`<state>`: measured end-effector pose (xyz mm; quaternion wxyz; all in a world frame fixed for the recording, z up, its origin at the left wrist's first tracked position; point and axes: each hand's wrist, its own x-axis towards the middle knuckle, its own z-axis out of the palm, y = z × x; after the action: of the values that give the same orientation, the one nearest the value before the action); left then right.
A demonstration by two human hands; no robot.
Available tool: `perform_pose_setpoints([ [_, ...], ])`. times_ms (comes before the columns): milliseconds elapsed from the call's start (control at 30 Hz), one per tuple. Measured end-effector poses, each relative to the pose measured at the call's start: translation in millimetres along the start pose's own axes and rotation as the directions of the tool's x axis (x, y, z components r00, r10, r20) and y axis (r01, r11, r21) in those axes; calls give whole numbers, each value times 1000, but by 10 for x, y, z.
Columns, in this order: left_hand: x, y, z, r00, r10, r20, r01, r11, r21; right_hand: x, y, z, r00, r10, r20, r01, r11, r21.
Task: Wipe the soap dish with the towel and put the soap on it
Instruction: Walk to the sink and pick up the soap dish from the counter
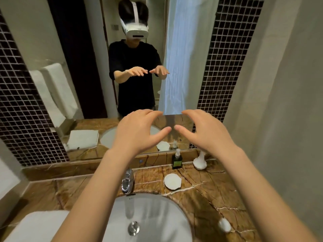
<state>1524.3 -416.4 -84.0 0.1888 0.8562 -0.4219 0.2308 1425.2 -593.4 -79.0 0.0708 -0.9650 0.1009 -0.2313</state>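
A white scalloped soap dish [172, 181] sits bare on the brown marble counter, right of the tap. A small white soap [224, 224] lies on the counter near the front right, by the basin. A folded white towel [37, 226] rests at the front left of the counter. My left hand [138, 131] and my right hand [204, 131] hover side by side high above the basin, palms down, fingers spread, holding nothing. Both are well above the dish and apart from it.
A white basin [176, 213] with a chrome tap [128, 180] fills the middle. A dark pump bottle [177, 159] and a white ceramic stand [200, 162] are at the back. The mirror [73, 55] shows a person. A wall [288, 102] closes the right.
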Motion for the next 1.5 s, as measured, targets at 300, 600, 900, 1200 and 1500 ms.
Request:
perform_pose_setpoints([
  [300,-221,-121,1324,979,-163,122,188,954,-233,-67,520,1057,994,70,79,-84,980,181],
  [600,-904,-317,2769,908,-277,313,387,839,-382,-603,1073,2624,918,291,269,-372,868,329],
  [900,-1431,-493,3676,856,-280,435,444,829,-339,-1034,1310,3679,840,384,385,-515,787,339],
  [1200,-1413,-478,3758,838,-250,485,394,891,-223,-896,1432,4045,594,582,555,-804,442,398],
  [1500,-1448,-494,3679,845,-256,468,389,897,-211,-794,1437,4163,490,579,652,-858,190,477],
])
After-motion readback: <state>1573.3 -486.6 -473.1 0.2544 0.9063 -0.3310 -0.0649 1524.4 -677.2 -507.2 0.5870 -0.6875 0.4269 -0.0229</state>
